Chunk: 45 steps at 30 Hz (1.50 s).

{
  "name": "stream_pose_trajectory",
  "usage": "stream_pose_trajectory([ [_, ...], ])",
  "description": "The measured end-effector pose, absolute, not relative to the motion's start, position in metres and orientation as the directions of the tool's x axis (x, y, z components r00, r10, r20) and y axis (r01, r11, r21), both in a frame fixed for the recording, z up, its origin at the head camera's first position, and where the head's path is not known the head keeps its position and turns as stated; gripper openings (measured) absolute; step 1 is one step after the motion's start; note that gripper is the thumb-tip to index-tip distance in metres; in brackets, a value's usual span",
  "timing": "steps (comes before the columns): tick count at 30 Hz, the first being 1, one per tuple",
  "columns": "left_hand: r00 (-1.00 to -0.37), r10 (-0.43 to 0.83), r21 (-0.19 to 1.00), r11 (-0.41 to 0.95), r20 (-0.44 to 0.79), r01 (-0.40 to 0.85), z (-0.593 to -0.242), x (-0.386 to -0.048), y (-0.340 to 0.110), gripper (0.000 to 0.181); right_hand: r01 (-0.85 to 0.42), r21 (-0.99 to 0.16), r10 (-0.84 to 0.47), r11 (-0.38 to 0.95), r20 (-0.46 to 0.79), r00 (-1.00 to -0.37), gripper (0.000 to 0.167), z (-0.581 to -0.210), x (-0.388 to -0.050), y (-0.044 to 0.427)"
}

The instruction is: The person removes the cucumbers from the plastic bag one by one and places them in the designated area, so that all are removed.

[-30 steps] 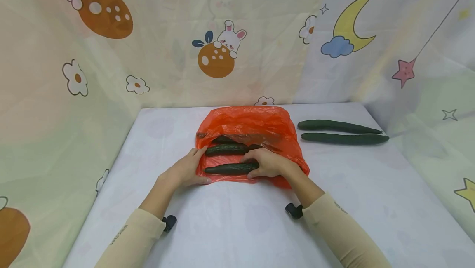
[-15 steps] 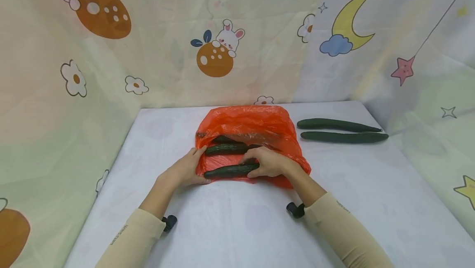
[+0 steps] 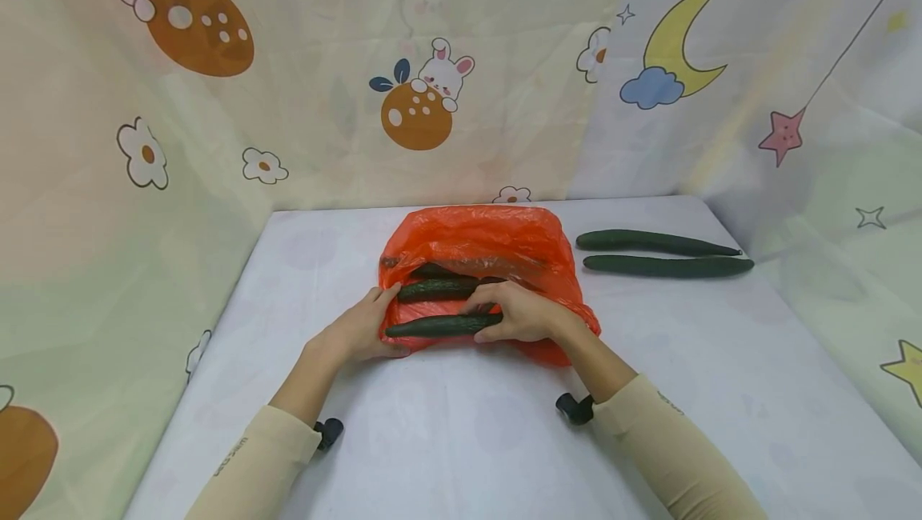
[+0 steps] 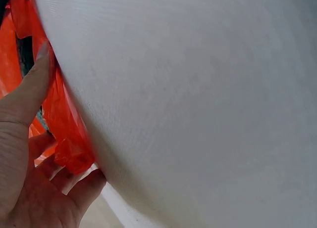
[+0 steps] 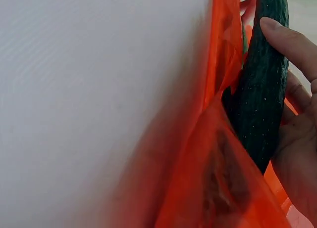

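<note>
An orange-red plastic bag (image 3: 490, 224) lies with its mouth toward me and several dark green cucumbers inside. My left hand (image 3: 360, 324) holds the bag's left edge, thumb near the front and fingers farther back. In the left wrist view, the thumb (image 4: 37, 84) lies against the red film. My right hand (image 3: 522, 312) grips the right end of the front cucumber (image 3: 435, 326) at the bag's mouth. The right wrist view shows thumb and fingers on either side of that cucumber (image 5: 260, 89). Behind it rests another cucumber (image 3: 439, 290), its right part hidden by my hand.
Two long cucumbers, a rear one (image 3: 651, 242) and a front one (image 3: 666, 266), lie side by side at the back right of the white table (image 3: 461, 440). A printed cloth curtain (image 3: 310, 104) stands behind and along both sides.
The front cucumber has shifted slightly left, its left end tipping down and then rising again. My right hand has moved slightly left with it; the left hand stays at the bag's edge.
</note>
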<state>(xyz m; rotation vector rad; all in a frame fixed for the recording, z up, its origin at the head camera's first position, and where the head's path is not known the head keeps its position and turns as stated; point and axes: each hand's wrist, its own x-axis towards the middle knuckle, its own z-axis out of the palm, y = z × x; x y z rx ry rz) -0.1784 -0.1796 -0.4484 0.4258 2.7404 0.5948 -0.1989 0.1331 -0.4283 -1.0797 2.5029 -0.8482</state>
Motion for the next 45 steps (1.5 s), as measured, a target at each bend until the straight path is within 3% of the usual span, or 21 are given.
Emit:
stream_pose_trajectory([
  [16,-0.921,0.311,0.54,0.829,-0.233,0.144,-0.449,-0.175,-0.18,0.111,-0.657,-0.67,-0.769,0.345,0.199,-0.607,0.043,-0.408,-0.193,0.119],
  [24,-0.93,0.336,0.526,0.824,-0.152,0.211,-0.454,-0.179,-0.183,0.09,-0.654,-0.726,-0.77,0.21,0.289,-0.569,0.042,-0.394,-0.185,0.108],
  [36,-0.924,0.335,0.53,0.825,-0.183,0.195,-0.46,-0.179,-0.185,0.121,-0.651,-0.755,-0.736,0.079,0.396,-0.549,0.048,-0.38,-0.175,0.095],
  [45,-0.927,0.331,0.48,0.851,-0.176,0.213,-0.455,-0.181,-0.184,0.126,-0.641,-0.766,-0.715,0.057,0.416,-0.562,0.05,-0.367,-0.172,0.094],
])
